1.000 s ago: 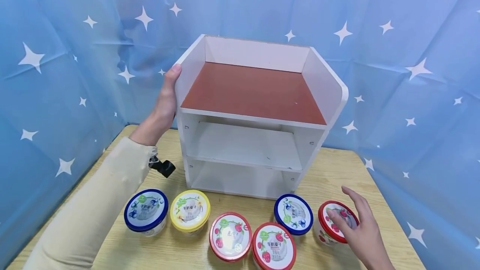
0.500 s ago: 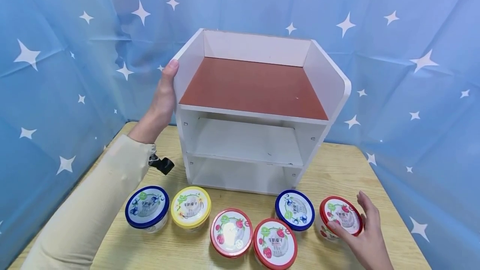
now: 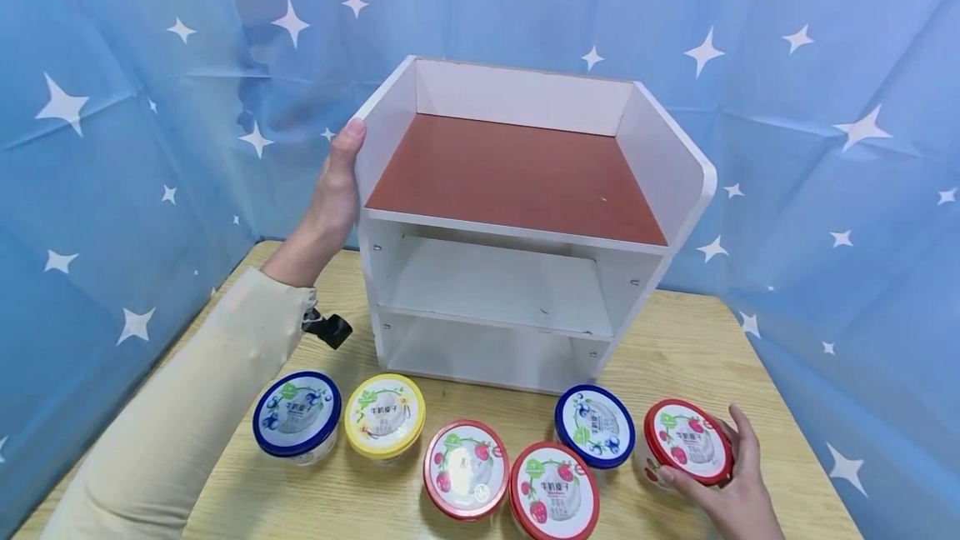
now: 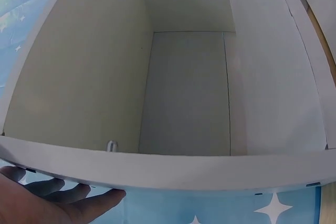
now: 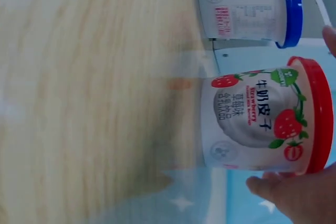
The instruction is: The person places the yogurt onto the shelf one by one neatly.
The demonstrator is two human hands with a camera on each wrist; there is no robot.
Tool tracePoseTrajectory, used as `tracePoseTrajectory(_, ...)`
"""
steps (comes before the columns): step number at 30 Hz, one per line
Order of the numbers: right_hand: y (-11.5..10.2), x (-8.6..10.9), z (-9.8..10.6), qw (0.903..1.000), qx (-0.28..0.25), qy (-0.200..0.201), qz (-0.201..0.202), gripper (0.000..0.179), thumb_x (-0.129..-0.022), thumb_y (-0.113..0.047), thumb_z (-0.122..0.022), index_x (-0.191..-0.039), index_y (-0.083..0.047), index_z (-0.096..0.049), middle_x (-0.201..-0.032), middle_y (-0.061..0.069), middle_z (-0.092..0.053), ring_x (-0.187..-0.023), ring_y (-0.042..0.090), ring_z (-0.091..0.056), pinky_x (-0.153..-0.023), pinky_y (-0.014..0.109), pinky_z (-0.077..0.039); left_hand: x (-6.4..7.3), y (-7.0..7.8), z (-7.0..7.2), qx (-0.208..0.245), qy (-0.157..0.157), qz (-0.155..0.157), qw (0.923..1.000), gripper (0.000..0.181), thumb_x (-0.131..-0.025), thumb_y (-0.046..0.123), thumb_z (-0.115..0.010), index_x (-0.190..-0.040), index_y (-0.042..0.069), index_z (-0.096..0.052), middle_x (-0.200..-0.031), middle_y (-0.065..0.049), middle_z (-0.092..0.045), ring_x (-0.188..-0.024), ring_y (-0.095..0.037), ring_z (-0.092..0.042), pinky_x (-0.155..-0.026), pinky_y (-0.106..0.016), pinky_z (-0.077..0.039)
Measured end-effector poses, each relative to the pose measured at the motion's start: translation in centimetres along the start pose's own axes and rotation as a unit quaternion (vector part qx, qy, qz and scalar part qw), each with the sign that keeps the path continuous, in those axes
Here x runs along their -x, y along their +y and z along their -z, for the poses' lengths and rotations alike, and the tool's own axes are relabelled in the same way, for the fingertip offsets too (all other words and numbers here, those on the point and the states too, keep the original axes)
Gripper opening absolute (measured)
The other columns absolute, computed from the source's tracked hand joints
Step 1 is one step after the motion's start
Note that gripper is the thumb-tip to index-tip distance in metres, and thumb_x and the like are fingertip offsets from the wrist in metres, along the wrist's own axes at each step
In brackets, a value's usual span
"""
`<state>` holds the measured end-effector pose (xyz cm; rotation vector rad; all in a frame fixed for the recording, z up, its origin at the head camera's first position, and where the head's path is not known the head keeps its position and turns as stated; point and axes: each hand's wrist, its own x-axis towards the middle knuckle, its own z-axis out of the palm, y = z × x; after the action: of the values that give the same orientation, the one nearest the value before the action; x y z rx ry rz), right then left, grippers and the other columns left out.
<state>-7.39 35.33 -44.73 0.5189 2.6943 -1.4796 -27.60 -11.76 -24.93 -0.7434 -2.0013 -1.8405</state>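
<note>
My left hand lies flat against the left outer side of a small white shelf unit. In the left wrist view its fingers stretch along the outside of the side panel. At the right, my right hand grips a red-lidded strawberry tub at the lid, thumb at the near side and fingers around the right. The right wrist view shows this strawberry tub beside a blue-lidded tub. Part of the right hand's fingers is hidden behind the lid.
Before the shelf stand blue-lidded tubs, a yellow-lidded tub and two red-lidded tubs. The wooden table ends at a blue star-patterned curtain. The shelf has a brown top board.
The right hand has come in around the red-lidded tub at the right and taken hold of it; the tub's lid has turned a little. The left hand stays on the shelf.
</note>
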Motion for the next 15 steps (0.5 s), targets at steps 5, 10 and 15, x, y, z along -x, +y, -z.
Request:
tracePoseTrajectory(5, 0.5, -0.4, -0.1, 0.9995, 0.017, -0.008, -0.025, 0.139, -0.075, -0.030, -0.087, -0.149, -0.019, 0.031, -0.151, 0.037, -0.006, -0.134, 0.054, -0.017, -0.104, 0.066, -0.022, 0.0, 0.0, 0.1, -0.003, 0.002, -0.001, 1.0000, 0.065, -0.095, 0.059, -0.026, -0.144, 0.020, -0.043, -0.121, -0.018, -0.052, -0.105, -0.031, -0.051, -0.082, -0.044, -0.045)
tracePoseTrajectory(10, 1.2, -0.6, -0.3, 0.9995, 0.002, -0.007, -0.031, 0.140, -0.074, -0.026, -0.088, -0.149, -0.019, 0.030, -0.148, 0.037, -0.011, -0.133, 0.053, -0.021, -0.105, 0.065, -0.023, 0.0, -0.1, 0.2, -0.004, 0.004, 0.002, 1.0000, 0.066, -0.094, 0.059, -0.026, -0.143, 0.018, -0.044, -0.118, -0.018, -0.053, -0.103, -0.031, -0.052, -0.081, -0.044, -0.045)
tracePoseTrajectory(15, 1.7, -1.2, -0.6, 0.9975, -0.024, -0.017, -0.064, 0.142, -0.070, -0.029, -0.090, -0.150, -0.011, 0.027, -0.150, 0.035, -0.010, -0.134, 0.051, -0.020, -0.106, 0.060, -0.025, -0.1, -0.2, 0.3, -0.001, 0.004, -0.001, 1.0000, 0.066, -0.094, 0.059, -0.027, -0.143, 0.018, -0.044, -0.119, -0.018, -0.053, -0.103, -0.031, -0.052, -0.080, -0.044, -0.046)
